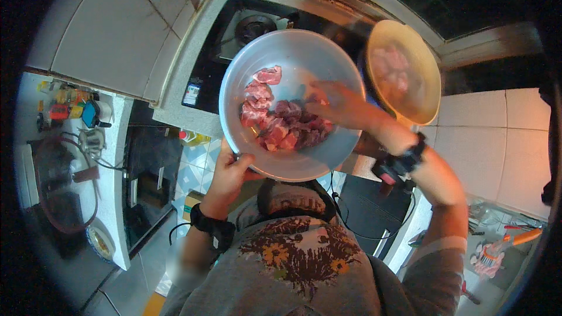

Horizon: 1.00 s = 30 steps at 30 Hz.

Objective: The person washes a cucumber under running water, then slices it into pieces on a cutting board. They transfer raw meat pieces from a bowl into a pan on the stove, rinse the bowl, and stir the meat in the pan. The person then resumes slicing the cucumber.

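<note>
My left hand (232, 166) grips the rim of a large pale basin (290, 48) at its lower left, thumb over the edge. Chunks of raw red meat (276, 134) lie in the basin along its left and lower side. Inside the basin, my right hand (336, 103) reaches in from the right among the meat; its fingers are blurred, and whether they hold a piece is unclear. To the right stands a yellow pan (428, 70) on the stove. Pale pink meat pieces (393, 63) sit in it, hazy as if in steam.
The black gas cooktop (206, 70) has a burner (254, 28) behind the basin. A tiled wall (483, 109) is at the right. Jars and bottles (66, 103) stand on the left counter. An orange-handled tool (524, 237) lies at lower right. An oil bottle (193, 137) stands below the cooktop.
</note>
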Motion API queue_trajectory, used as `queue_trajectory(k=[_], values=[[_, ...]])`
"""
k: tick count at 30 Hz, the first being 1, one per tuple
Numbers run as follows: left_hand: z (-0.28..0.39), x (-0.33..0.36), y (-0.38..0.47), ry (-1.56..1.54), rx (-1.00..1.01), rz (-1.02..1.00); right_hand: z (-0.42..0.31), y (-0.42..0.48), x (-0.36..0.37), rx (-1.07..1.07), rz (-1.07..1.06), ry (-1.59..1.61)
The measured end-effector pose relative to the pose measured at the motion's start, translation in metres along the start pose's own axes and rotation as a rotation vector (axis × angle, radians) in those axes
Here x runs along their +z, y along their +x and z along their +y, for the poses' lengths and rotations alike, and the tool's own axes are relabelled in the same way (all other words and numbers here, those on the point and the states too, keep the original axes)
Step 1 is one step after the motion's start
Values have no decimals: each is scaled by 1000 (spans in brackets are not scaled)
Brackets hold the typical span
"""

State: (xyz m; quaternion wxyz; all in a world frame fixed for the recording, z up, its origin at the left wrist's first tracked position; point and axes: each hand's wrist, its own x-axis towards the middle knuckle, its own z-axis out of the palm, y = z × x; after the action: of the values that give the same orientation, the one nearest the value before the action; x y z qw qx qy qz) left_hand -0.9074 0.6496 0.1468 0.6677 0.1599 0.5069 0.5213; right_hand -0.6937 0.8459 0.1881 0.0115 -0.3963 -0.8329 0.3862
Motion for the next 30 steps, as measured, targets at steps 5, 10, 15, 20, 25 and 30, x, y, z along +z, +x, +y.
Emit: queue_trajectory(k=[5, 10, 15, 20, 25, 30], values=[[4, 7, -1, 5, -10, 35, 2, 23, 61, 293, 7, 15], [8, 8, 0, 54, -29, 42, -19, 13, 92, 242, -177, 259], [11, 8, -2, 146, -14, 29, -29, 27, 117, 208, -152, 182], [15, 9, -3, 155, 4, 34, -36, 32, 106, 108, -316, 1090], [25, 10, -4, 135, -13, 15, -32, 31, 83, 291, -486, 1550], [28, 16, 2, 87, -40, 26, -18, 18, 54, 249, -483, 1751]])
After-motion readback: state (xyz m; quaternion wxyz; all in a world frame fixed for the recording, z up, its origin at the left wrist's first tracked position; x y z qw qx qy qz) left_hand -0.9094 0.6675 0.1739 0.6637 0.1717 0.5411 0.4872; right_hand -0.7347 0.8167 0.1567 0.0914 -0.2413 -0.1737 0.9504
